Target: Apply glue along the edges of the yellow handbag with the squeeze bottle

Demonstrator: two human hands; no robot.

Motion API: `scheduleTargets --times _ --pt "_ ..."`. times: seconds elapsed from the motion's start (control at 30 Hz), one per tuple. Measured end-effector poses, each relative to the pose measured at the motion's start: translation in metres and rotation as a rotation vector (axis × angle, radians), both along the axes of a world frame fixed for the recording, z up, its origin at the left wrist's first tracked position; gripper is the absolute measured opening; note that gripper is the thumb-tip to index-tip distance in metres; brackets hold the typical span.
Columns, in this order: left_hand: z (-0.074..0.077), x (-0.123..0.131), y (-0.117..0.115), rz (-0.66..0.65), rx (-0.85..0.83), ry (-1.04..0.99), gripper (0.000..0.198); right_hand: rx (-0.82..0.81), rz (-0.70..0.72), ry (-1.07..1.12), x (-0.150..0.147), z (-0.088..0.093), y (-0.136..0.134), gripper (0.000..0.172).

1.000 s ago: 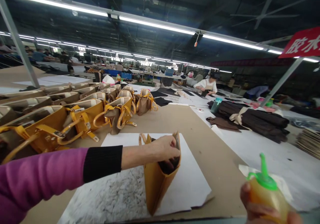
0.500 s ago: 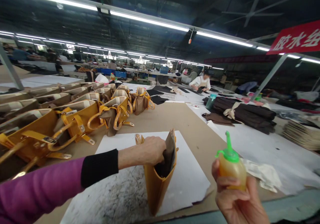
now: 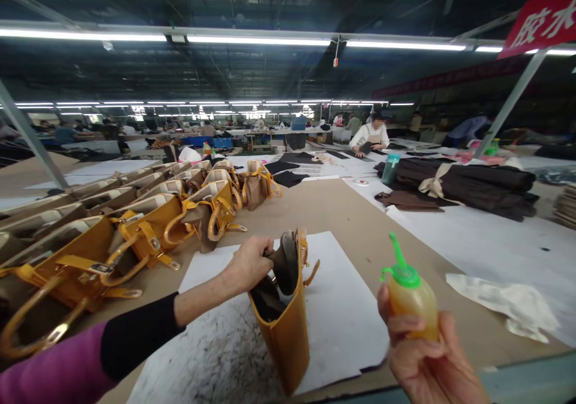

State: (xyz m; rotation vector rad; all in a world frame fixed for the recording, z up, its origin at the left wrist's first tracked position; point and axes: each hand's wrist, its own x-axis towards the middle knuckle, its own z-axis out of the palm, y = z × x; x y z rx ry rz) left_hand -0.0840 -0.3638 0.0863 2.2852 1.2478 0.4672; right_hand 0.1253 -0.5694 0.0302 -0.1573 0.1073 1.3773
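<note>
A mustard-yellow handbag (image 3: 288,338) stands upright on a stained white sheet (image 3: 346,308), its top open and dark brown lining showing. My left hand (image 3: 252,263) is closed on the lining (image 3: 284,266) at the bag's left rim; the fingertips are partly hidden. Raised to the right of the bag, my right hand (image 3: 423,347) grips a squeeze bottle (image 3: 414,299) of amber liquid with a green nozzle cap. The nozzle points up and stays apart from the bag.
Rows of similar yellow handbags (image 3: 148,230) fill the table's left side. At right lie a crumpled white cloth (image 3: 506,305), a tied dark fabric bundle (image 3: 481,185) and a teal cup (image 3: 390,168). A co-worker (image 3: 369,135) handles dark pieces farther back.
My left hand has shifted left from inside the bag to its rim, and the bag's mouth has spread wider. My right hand still holds the bottle. The camera view has tilted.
</note>
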Motion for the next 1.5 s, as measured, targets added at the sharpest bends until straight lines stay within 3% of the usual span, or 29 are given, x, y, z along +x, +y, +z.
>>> scheduleTargets --times 0.13,0.27,0.43,0.53,0.73,0.87,0.93,1.0,1.1,1.2,1.33,1.5 --pt "-0.007 0.008 0.009 0.039 -0.012 -0.172 0.02 0.021 0.043 -0.072 0.003 0.002 0.006 0.07" --pt "-0.01 0.014 0.018 0.033 -0.052 -0.355 0.023 0.012 0.039 0.0 -0.003 0.026 0.017 0.082" --pt "0.005 0.006 0.011 0.113 -0.272 -0.463 0.024 -0.033 0.026 -0.001 -0.03 0.068 0.042 0.093" --pt "0.014 -0.004 0.002 0.122 -0.324 -0.467 0.024 -0.046 0.048 -0.042 -0.05 0.081 0.058 0.097" --pt "0.007 -0.019 -0.005 0.088 -0.159 -0.325 0.029 -0.047 0.116 -0.17 -0.071 0.076 0.071 0.09" --pt "-0.001 -0.027 -0.005 -0.046 -0.107 -0.265 0.038 -0.088 0.12 -0.158 -0.077 0.078 0.071 0.092" --pt "-0.002 -0.03 -0.006 -0.124 -0.078 -0.256 0.031 -0.119 0.114 -0.155 -0.082 0.084 0.073 0.095" --pt "0.001 -0.034 -0.008 -0.179 -0.073 -0.224 0.03 -0.14 0.102 -0.17 -0.087 0.09 0.077 0.1" --pt "0.012 -0.037 -0.009 -0.234 -0.087 -0.137 0.053 -0.139 0.11 -0.193 -0.093 0.093 0.087 0.104" --pt "0.029 -0.035 -0.01 -0.256 -0.073 0.025 0.042 -0.111 0.136 -0.214 -0.096 0.089 0.096 0.097" --pt "0.041 -0.029 -0.003 -0.216 0.007 0.222 0.013 -0.122 0.121 -0.232 -0.089 0.08 0.1 0.095" --pt "0.02 -0.027 0.027 -0.041 -0.183 0.048 0.022 -0.111 0.021 -0.206 -0.063 0.083 0.094 0.099"
